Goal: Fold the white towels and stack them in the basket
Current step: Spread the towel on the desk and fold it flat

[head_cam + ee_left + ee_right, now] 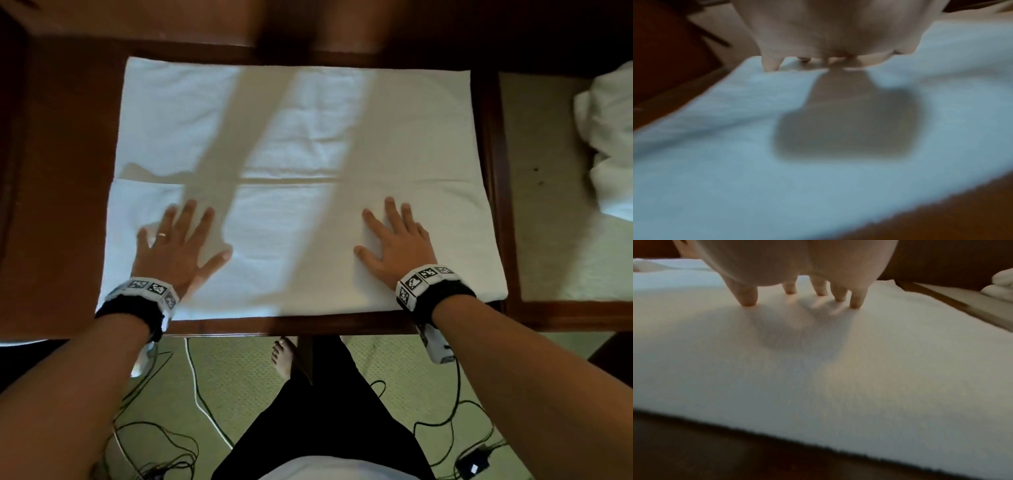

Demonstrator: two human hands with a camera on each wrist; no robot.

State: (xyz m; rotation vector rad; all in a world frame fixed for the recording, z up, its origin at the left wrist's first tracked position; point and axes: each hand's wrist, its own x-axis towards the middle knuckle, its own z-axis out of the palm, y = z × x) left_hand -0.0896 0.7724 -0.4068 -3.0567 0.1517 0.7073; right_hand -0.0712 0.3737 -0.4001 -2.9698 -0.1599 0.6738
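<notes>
A white towel [294,137] lies spread on the dark wooden table [61,171]. Its near part is folded over, with the fold's edge running across the middle. My left hand [178,240] presses flat on the folded layer at the left, fingers straight and spread. My right hand [394,240] presses flat on the same layer at the right. In the right wrist view the fingertips [748,303] touch the towel [818,369]. The left wrist view shows the palm [828,32] over the towel [735,178]. No basket is in view.
A heap of crumpled white towels [609,144] lies on a pale surface [541,205] to the right of the table. Below the table's near edge are green carpet, my legs and bare foot [284,356], and several cables [198,394].
</notes>
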